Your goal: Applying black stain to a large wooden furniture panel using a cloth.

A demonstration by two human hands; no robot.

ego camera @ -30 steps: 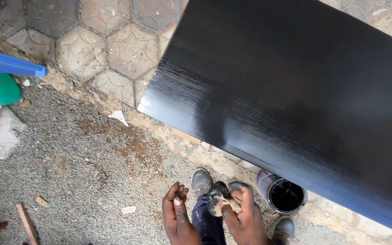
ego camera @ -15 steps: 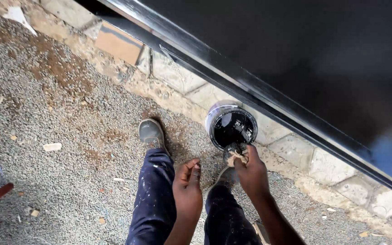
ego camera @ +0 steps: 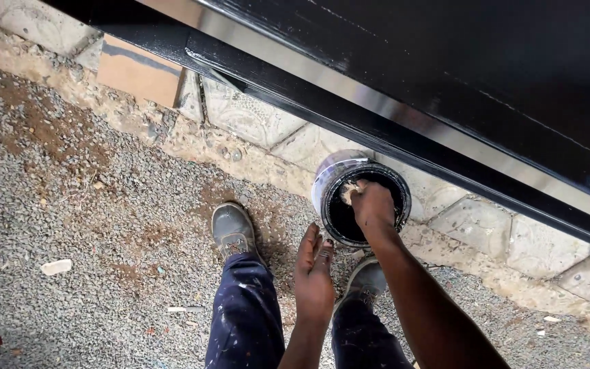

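A round tin of black paint stands on the ground below the edge of a glossy black painted board. My right hand is inside the tin's mouth, closed on a pale rag that dips toward the black paint. My left hand hangs flat and empty in front of my knees, fingers together and stained dark at the tips. My two grey shoes, one left of the tin and the other just below it, stand on the gravel.
Grey gravel covers the ground. A strip of patterned paving stones runs under the board. A brown wooden block sits beneath the board at the upper left. Small white scraps lie on the gravel.
The view has dropped closer to the ground. My right hand has gone from the tin's rim down into the tin with the rag. My left hand has stayed open beside it.
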